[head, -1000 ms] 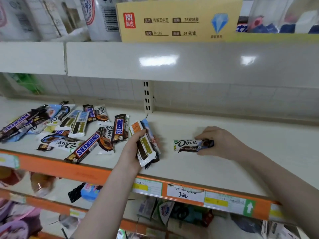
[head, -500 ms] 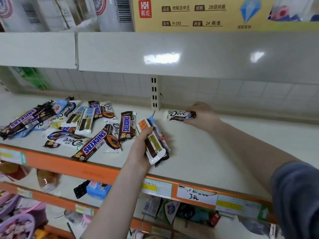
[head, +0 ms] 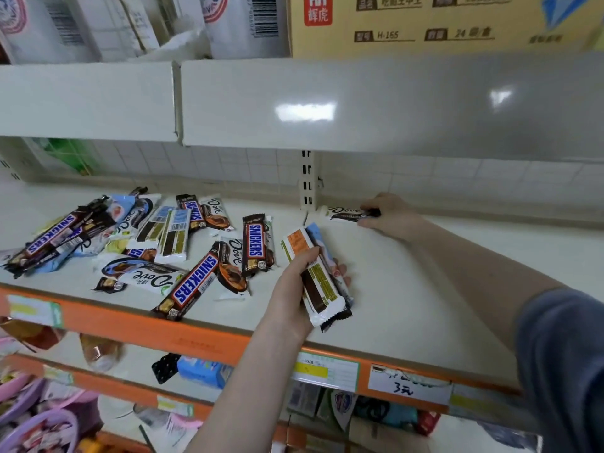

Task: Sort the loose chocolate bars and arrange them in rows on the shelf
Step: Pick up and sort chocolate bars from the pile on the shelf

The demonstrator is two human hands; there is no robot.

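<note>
A loose pile of chocolate bars (head: 157,243), Snickers and Dove among them, covers the left part of the cream shelf (head: 408,289). My left hand (head: 294,289) grips a stack of several bars (head: 318,279) above the shelf's middle, the top one white with a brown and gold panel. My right hand (head: 389,215) pinches the right end of a single white Dove bar (head: 343,213). That bar lies flat at the very back of the shelf, beside the slotted upright (head: 307,181).
An upper shelf (head: 359,103) overhangs low, carrying a yellow carton (head: 441,24) and white packs. An orange front rail (head: 196,335) with price tags edges the shelf. Lower shelves hold assorted goods. The shelf's right part is bare.
My right hand carried the Dove bar from the shelf's middle front to the back wall and now holds it there. My left hand kept its stack of bars near the middle.
</note>
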